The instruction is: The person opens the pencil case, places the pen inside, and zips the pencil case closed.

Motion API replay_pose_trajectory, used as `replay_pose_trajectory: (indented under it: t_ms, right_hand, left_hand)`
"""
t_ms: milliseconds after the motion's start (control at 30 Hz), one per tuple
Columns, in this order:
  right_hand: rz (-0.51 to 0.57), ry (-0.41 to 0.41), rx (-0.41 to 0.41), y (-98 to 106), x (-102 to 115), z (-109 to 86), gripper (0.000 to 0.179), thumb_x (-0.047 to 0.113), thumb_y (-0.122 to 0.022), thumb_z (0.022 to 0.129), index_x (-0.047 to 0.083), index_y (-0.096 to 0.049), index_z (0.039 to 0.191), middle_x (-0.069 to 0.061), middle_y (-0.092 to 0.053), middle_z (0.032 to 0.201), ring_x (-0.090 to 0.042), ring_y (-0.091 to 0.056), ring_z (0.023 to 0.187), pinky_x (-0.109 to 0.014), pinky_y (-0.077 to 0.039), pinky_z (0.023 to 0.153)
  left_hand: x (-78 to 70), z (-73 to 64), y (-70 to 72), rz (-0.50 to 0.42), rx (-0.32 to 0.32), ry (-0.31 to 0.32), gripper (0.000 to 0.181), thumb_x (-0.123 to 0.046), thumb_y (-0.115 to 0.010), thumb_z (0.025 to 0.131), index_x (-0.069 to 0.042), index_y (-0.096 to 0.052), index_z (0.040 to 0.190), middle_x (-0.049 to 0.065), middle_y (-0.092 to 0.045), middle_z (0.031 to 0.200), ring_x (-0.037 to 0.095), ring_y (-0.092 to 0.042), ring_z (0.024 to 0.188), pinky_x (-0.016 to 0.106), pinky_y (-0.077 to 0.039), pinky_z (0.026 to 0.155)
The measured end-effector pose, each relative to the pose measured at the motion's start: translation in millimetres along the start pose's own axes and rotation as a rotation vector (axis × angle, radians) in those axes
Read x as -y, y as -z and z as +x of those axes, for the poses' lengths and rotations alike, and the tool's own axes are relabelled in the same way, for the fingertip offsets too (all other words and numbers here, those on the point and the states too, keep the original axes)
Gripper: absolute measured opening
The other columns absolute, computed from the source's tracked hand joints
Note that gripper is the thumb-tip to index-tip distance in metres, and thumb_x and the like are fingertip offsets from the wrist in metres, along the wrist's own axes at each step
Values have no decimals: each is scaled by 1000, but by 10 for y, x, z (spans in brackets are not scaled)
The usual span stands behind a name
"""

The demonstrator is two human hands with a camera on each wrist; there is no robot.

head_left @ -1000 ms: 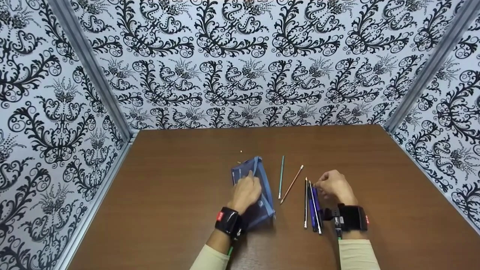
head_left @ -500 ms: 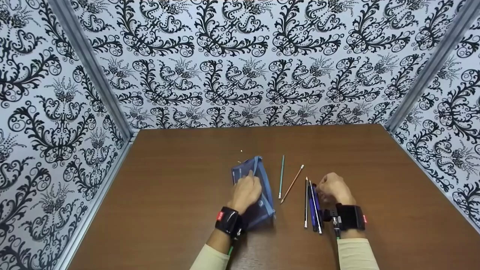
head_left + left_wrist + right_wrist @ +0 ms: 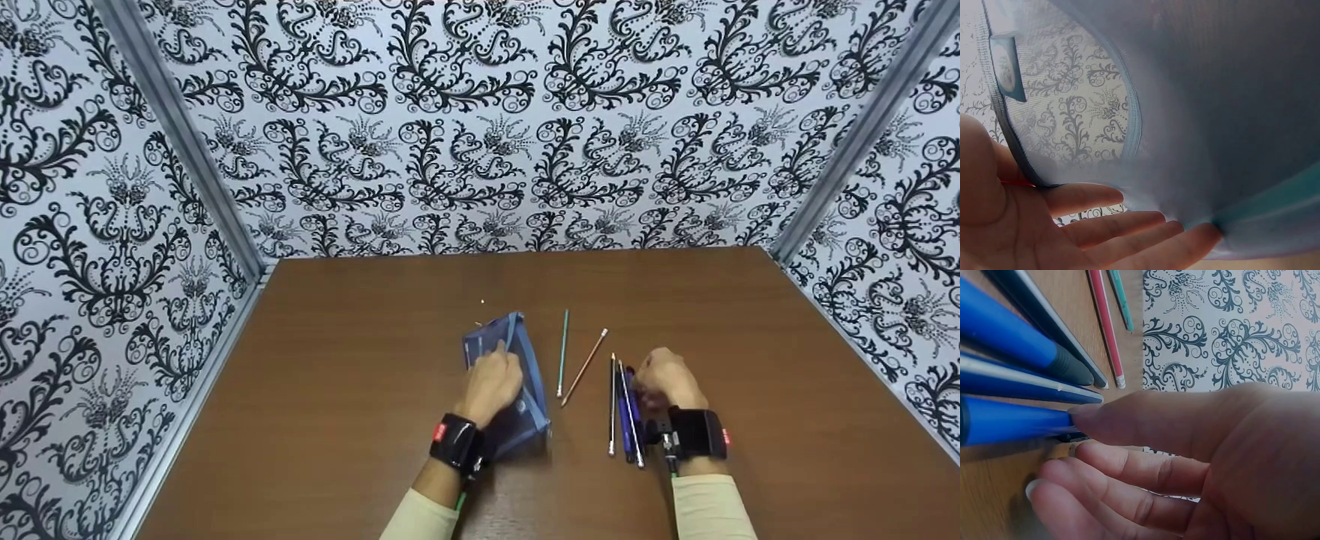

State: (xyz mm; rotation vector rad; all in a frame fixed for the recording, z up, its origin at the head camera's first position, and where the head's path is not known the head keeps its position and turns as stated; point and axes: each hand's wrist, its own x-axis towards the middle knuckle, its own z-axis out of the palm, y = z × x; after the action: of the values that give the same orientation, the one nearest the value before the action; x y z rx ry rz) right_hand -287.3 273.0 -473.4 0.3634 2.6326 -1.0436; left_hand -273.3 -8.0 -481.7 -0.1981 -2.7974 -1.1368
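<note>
My left hand (image 3: 491, 382) holds a blue mesh pencil case (image 3: 531, 360) lying on the table, the thumb at its zipped edge. In the left wrist view, the fingers (image 3: 1123, 228) reach along the translucent mesh (image 3: 1202, 112), and a teal strip shows through near the fingertips. To the right, my right hand (image 3: 670, 379) is at the far end of a small bundle of pens and pencils. Its thumb and index finger pinch the end of a blue pen (image 3: 1022, 423). Beside that pen lie a striped pencil (image 3: 1022, 381), another blue pen (image 3: 1005, 323) and a dark pencil (image 3: 612, 409).
A teal pencil (image 3: 563, 352) and a reddish pencil with a white eraser (image 3: 584, 367) lie between the pencil case and the bundle. A tiny white bit (image 3: 482, 301) sits beyond the case. Patterned walls (image 3: 480, 150) enclose the brown table (image 3: 337, 360).
My right hand has shifted slightly left at the far end of the bundle, its fingers drawing closer together. The left hand and the pencil case have stayed put.
</note>
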Motion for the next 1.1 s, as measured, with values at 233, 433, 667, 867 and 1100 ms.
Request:
replay_pose_trajectory:
  t_ms: [233, 433, 667, 867, 1100]
  right_hand:
    - [12, -5, -3, -19, 22, -16, 10, -3, -64, 81, 0, -61, 71, -8, -61, 61, -13, -56, 47, -25, -50, 45]
    - [9, 13, -14, -37, 20, -4, 10, -3, -62, 80, 1, -60, 71, -5, -58, 59, -11, -56, 46, -24, -49, 44]
    - [-23, -10, -35, -54, 45, 32, 6, -3, -65, 77, -4, -62, 71, -6, -59, 53, -12, -58, 43, -24, -51, 44]
    - [-35, -20, -45, -58, 64, 8, 6, -2, -65, 78, -3, -63, 73, -8, -61, 58, -13, -58, 45, -24, -51, 45]
    - [-19, -15, -47, -64, 69, -12, 8, -3, -63, 78, -1, -58, 72, -8, -59, 60, -13, -56, 45, -24, -49, 44]
  left_hand:
    - [-9, -5, 18, 0, 20, 24, 52, -22, -35, 101, 12, -47, 140, 26, -64, 125, 34, -66, 92, 48, -53, 80]
    - [-20, -9, 27, 1, 37, 49, 54, -25, -34, 102, 9, -45, 142, 25, -63, 127, 34, -66, 91, 45, -53, 74]
    - [-17, 4, 19, 16, 34, 54, 54, -26, -34, 102, 8, -47, 142, 26, -62, 128, 42, -62, 114, 52, -50, 93]
    - [-9, 6, 14, 11, 40, 61, 55, -26, -33, 102, 8, -46, 143, 26, -62, 129, 41, -64, 110, 52, -51, 90]
    - [-17, -4, 23, 5, 42, 60, 55, -26, -33, 102, 8, -45, 143, 26, -62, 127, 38, -66, 102, 51, -52, 86]
